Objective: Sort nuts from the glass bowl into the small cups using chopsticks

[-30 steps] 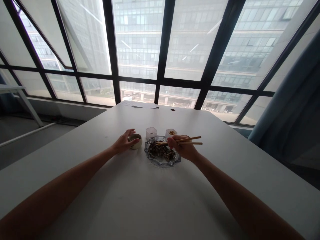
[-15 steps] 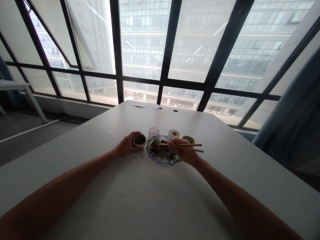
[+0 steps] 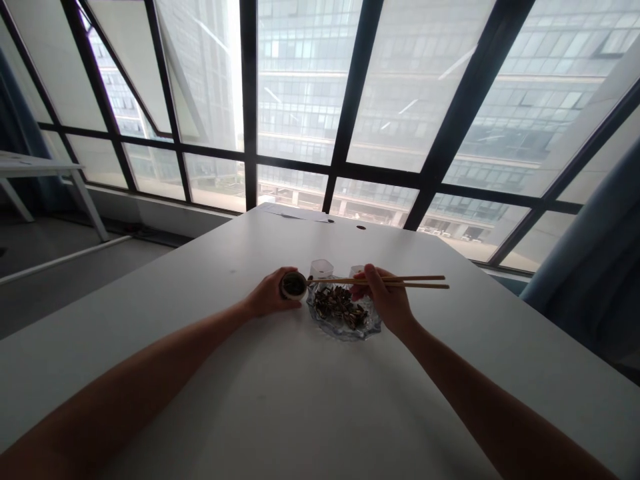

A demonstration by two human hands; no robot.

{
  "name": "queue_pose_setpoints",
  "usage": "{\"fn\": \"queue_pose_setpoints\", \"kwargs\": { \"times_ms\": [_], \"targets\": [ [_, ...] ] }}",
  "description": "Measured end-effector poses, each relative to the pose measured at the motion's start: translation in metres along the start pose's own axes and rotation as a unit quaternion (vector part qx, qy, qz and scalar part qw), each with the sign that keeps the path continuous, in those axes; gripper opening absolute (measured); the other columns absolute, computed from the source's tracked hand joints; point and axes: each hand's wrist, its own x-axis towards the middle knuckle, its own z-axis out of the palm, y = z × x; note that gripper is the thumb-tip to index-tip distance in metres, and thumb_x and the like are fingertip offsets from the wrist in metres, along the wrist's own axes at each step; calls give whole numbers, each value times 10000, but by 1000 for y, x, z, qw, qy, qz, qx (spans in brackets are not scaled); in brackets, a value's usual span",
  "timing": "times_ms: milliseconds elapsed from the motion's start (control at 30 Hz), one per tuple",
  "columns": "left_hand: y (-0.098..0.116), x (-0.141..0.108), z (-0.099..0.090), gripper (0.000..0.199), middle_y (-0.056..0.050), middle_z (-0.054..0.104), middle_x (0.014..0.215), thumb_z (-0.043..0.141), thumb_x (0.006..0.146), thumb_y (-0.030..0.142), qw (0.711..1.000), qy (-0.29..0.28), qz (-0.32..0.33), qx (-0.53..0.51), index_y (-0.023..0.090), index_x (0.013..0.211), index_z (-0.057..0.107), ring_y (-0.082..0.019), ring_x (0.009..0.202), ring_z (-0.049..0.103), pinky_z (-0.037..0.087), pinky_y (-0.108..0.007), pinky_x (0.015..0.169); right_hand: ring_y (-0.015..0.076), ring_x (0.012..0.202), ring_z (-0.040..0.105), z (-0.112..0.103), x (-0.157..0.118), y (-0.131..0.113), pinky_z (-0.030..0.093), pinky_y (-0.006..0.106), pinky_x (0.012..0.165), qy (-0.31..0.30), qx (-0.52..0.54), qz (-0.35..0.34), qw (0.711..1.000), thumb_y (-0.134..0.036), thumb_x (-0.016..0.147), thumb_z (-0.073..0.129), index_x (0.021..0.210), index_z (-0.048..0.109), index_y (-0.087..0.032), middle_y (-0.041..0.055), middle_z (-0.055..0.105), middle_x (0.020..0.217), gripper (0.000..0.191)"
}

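My left hand [image 3: 273, 292] is wrapped round a small round cup [image 3: 293, 285], tilted toward me, with dark contents inside. My right hand [image 3: 387, 297] grips a pair of chopsticks [image 3: 420, 279], whose tips point left to the cup's right rim. A small dark piece [image 3: 310, 280] shows at the tips; whether they pinch it is too small to tell. Below the chopsticks lies a clear scalloped plate [image 3: 345, 333] heaped with dark striped seeds [image 3: 340, 307], apparently sunflower seeds.
Behind the plate stand a clear plastic cup [image 3: 321, 268] and a second clear cup [image 3: 356, 270], partly covered by my right hand. White paper [image 3: 295, 212] lies at the far end of the white table [image 3: 280, 400]. Windows [image 3: 300, 87] rise beyond, with a blue curtain [image 3: 585, 267] at right.
The chopsticks have moved from over the seeds leftward to the cup's rim, a dark piece now at their tips. The whole view has shifted slightly, so things sit further right.
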Motion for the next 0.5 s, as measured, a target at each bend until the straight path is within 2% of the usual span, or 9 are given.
{"fn": "queue_pose_setpoints", "kwargs": {
  "times_ms": [100, 200, 367, 433, 500],
  "targets": [
    [0, 0, 0, 786, -142, 673, 1244, 868, 611, 404, 1000, 2, 3, -1, 182, 1283, 526, -284, 1121, 663, 517, -421, 1001, 203, 529, 687, 25, 2, -7, 577, 319, 516, -68, -38, -24, 997, -745, 788, 627, 744, 689, -202, 61, 720, 618, 549],
    [1, 1, 0, 790, -138, 675, 1242, 864, 617, 418, 1000, 4, -7, 1, 188, 1292, 524, -283, 1113, 667, 522, -424, 991, 193, 551, 683, 31, 8, -14, 573, 304, 523, -94, -79, -35, 992, -746, 785, 630, 726, 695, -196, 65, 722, 634, 557],
    [-1, 1, 0, 795, -146, 675, 1235, 849, 623, 454, 1000, 7, -22, 11, 179, 1295, 525, -297, 1115, 662, 519, -439, 993, 127, 350, 531, -6, 8, -35, 437, 238, 359, -19, -99, -37, 994, -782, 788, 586, 616, 654, -181, 28, 594, 427, 628],
    [-1, 1, 0, 797, -150, 675, 1234, 840, 629, 463, 999, 8, -30, 12, 173, 1299, 521, -298, 1109, 664, 523, -438, 986, 123, 315, 504, -19, 3, -38, 397, 230, 323, -50, -137, -5, 989, -787, 773, 595, 571, 645, -181, 27, 570, 392, 640],
    [0, 1, 0, 798, -149, 679, 1227, 835, 632, 470, 999, 8, -36, 14, 170, 1300, 520, -299, 1102, 670, 532, -434, 975, 135, 315, 522, -23, -2, -36, 411, 238, 321, -99, -160, 27, 982, -779, 773, 601, 565, 648, -187, 30, 582, 395, 629]
  ]
}}
